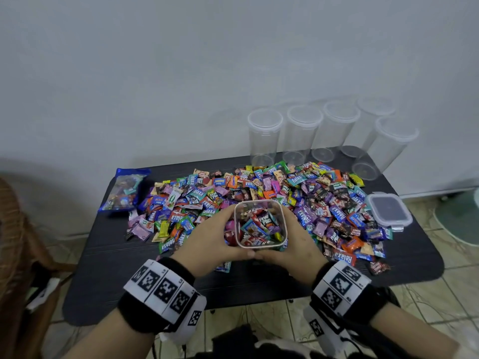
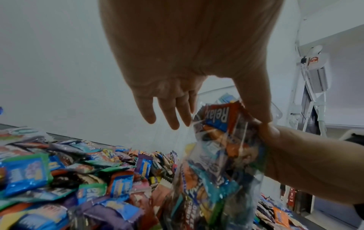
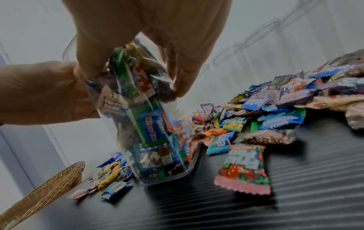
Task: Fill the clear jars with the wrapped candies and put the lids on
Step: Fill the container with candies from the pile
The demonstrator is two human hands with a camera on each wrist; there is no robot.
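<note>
A clear square jar (image 1: 260, 224), packed with wrapped candies, stands at the front edge of the candy pile (image 1: 259, 185) on the black table (image 1: 124, 270). It has no lid on. My left hand (image 1: 220, 234) grips its left side and my right hand (image 1: 295, 237) grips its right side, with the thumbs meeting at the near wall. The left wrist view shows my left hand (image 2: 177, 109) beside the jar (image 2: 216, 155). The right wrist view has my right hand (image 3: 157, 46) over the jar (image 3: 149, 124), whose base is down at the tabletop. A square clip lid (image 1: 388, 209) lies to the right.
Several tall round clear jars (image 1: 303, 136) with lids on stand along the back right of the table. A blue bag of candy (image 1: 127, 190) lies at the back left. A wicker chair (image 1: 15, 242) is close on the left. The floor is tiled.
</note>
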